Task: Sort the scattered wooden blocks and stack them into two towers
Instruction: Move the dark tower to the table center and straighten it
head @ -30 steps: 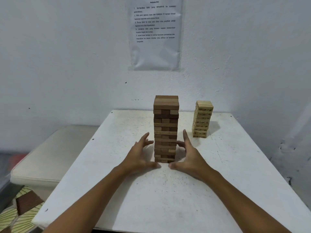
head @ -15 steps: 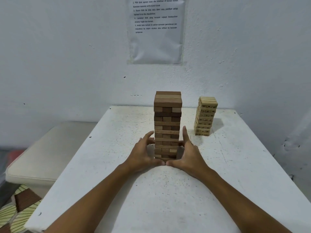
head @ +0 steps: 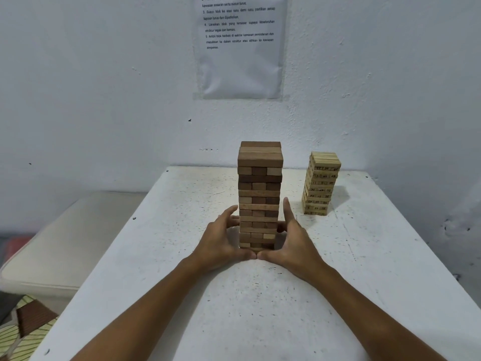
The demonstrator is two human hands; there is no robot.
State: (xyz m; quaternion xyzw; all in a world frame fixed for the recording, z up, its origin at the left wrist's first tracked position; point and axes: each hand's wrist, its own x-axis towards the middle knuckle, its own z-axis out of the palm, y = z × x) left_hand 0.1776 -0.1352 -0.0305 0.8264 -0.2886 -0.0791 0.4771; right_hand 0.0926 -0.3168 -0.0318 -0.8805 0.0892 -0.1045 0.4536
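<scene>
both hands have closed in since a second ago: thumbs now meet in front of the brown tower (head: 259, 194), which stands mid-table (head: 364, 256). left hand (head: 223, 243) and right hand (head: 294, 243) cup its lower courses, fingers nearly straight, flat against the sides, grasping nothing. loose stacked blocks, light and quick to topple; best pressed low and evenly. pale tower (head: 321, 182) stands well apart, back right.

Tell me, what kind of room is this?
Probably a plain indoor work corner set up for a block exercise: a bare white wall, a printed instruction sheet taped on it, and a scuffed white table.
</scene>
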